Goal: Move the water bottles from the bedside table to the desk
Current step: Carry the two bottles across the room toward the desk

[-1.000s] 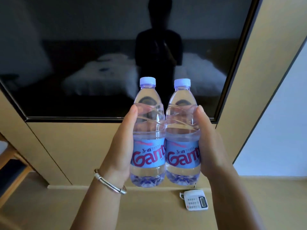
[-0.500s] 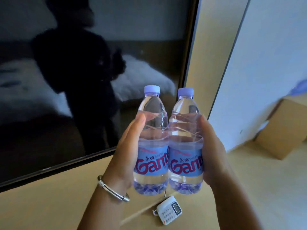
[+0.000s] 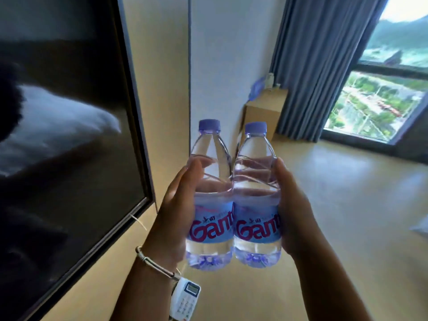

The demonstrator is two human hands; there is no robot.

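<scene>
At the centre of the view, two clear plastic water bottles are held upright side by side, their sides touching. The left hand (image 3: 176,212) curls around the left bottle (image 3: 209,195), thumb on the near side, fingers seen only as distorted shapes through the water. The right hand (image 3: 293,209) wraps the right bottle (image 3: 257,198) the same way. Each bottle has a pale purple cap and a blue label with red lettering that reads "Gant" before it curves out of sight. Both are held in the air above a tan wooden surface (image 3: 347,205); whether this is the desk cannot be told.

A silver bracelet (image 3: 154,262) circles the left wrist. Below it lies a white telephone (image 3: 184,297), partly hidden by the forearm and cut off at the bottom edge. On the left, a dark television screen (image 3: 69,135) hangs on the wall, showing a blurred reflection of white bedding. Farther back stands a wooden cabinet (image 3: 264,107) with small items on top, too blurred to name. Grey-blue curtains (image 3: 319,66) hang beside a window (image 3: 382,100), cut off at the right edge.
</scene>
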